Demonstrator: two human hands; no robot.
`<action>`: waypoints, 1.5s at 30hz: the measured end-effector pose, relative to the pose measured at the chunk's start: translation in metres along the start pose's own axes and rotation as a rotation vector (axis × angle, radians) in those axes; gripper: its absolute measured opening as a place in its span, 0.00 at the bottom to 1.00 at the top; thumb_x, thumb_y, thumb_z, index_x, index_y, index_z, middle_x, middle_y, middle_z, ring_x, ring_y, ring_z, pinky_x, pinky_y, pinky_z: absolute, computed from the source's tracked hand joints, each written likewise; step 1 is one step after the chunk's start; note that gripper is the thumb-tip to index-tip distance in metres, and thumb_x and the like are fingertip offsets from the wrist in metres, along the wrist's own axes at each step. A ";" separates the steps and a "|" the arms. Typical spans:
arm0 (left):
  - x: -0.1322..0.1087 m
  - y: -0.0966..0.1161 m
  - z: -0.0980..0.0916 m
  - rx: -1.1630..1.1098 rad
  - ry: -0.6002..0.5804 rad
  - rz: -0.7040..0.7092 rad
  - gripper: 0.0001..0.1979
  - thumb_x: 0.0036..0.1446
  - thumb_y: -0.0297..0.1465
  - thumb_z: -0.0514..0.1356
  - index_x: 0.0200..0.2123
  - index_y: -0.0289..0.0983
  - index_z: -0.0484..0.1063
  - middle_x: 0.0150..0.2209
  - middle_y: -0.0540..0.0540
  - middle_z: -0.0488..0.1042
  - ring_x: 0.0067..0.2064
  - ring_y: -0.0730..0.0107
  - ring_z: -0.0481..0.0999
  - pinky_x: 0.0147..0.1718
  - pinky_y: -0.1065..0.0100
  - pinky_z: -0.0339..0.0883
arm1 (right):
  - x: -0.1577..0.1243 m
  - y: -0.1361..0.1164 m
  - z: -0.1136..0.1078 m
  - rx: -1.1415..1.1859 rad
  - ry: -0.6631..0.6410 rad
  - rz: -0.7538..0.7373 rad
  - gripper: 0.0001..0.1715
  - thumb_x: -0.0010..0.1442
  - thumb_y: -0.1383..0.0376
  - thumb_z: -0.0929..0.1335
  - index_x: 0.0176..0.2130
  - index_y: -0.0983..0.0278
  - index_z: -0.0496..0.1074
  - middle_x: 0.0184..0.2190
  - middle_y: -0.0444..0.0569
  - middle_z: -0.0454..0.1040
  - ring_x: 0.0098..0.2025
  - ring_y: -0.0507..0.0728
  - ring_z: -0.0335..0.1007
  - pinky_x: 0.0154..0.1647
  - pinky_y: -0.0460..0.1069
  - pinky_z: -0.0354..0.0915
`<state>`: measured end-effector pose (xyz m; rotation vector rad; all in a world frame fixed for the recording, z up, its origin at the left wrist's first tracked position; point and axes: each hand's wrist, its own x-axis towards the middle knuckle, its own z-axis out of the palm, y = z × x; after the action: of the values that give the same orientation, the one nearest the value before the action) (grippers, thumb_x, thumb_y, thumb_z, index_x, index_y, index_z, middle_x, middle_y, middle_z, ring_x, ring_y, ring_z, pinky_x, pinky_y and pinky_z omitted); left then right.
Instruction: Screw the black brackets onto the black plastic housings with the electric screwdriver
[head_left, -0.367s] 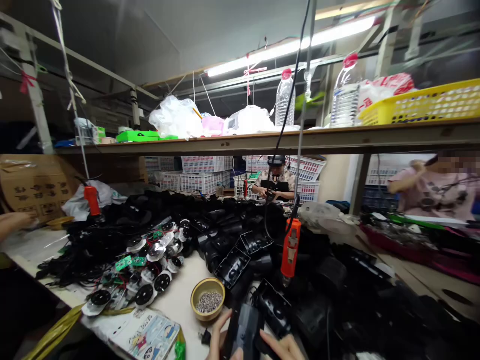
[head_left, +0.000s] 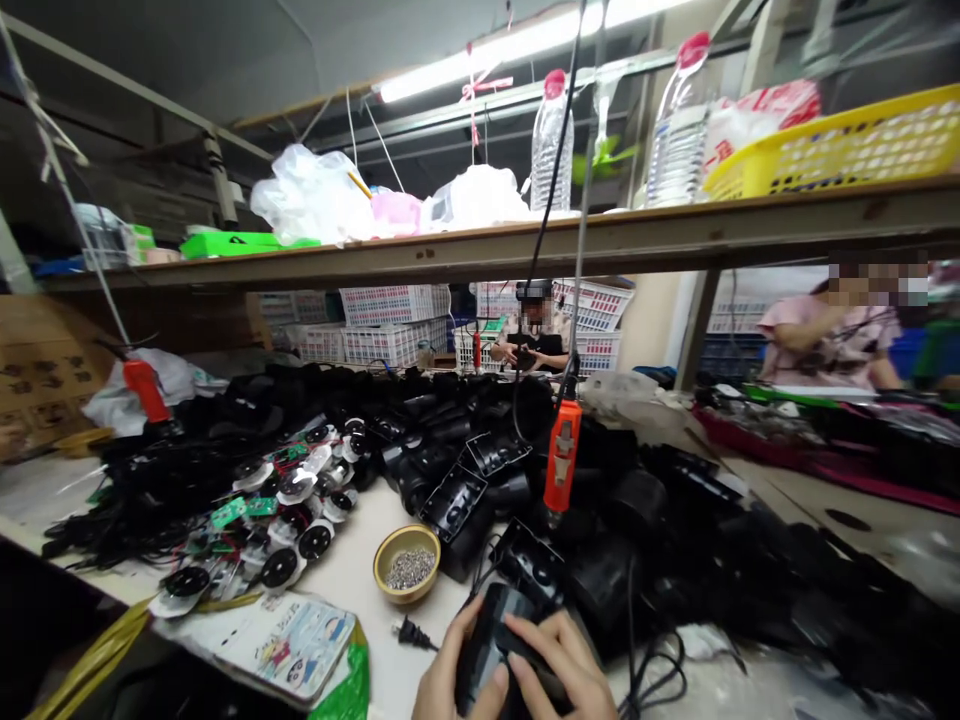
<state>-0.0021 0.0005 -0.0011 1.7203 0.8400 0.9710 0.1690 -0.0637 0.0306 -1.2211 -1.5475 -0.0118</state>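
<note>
Black plastic housing [head_left: 491, 640]: low at the counter [head_left: 352, 570] front edge, gripped from both sides. Left hand [head_left: 450, 680] wrapped round its left flank, fingers clenched on it; right hand [head_left: 562, 665] laid over the top, fingers curled on the same part. Brass bowl of screws [head_left: 407, 565] just beside, left. Orange hanging screwdriver [head_left: 562, 470] above, untouched. Advisable: steady two-handed hold, part kept clear of the loose plug [head_left: 409, 632] and cords.

Black housing [head_left: 491, 640], orange screwdriver [head_left: 562, 470], brass-coloured bowl [head_left: 390, 575].
</note>
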 end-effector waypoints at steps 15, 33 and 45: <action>-0.020 0.034 0.009 0.222 0.113 0.140 0.42 0.49 0.41 0.69 0.66 0.41 0.63 0.67 0.34 0.60 0.68 0.42 0.63 0.66 0.42 0.62 | 0.000 -0.016 -0.004 -0.039 0.012 0.122 0.17 0.71 0.60 0.67 0.57 0.51 0.75 0.39 0.45 0.75 0.42 0.52 0.76 0.46 0.42 0.71; -0.022 0.053 0.013 0.304 0.118 0.051 0.34 0.50 0.35 0.64 0.61 0.37 0.64 0.57 0.37 0.72 0.59 0.50 0.74 0.59 0.50 0.71 | -0.006 -0.018 -0.011 0.039 -0.029 0.235 0.15 0.70 0.59 0.68 0.55 0.51 0.77 0.40 0.46 0.75 0.44 0.53 0.77 0.46 0.42 0.72; -0.020 0.031 -0.008 0.306 -0.014 0.128 0.40 0.53 0.30 0.66 0.68 0.41 0.58 0.67 0.35 0.64 0.68 0.46 0.64 0.67 0.42 0.60 | 0.007 -0.028 -0.013 -0.122 -0.059 0.131 0.13 0.70 0.59 0.67 0.53 0.50 0.76 0.33 0.44 0.69 0.38 0.55 0.70 0.40 0.48 0.70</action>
<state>-0.0148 -0.0233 0.0254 2.0610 0.9147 0.9497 0.1604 -0.0793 0.0567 -1.4284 -1.5334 0.0158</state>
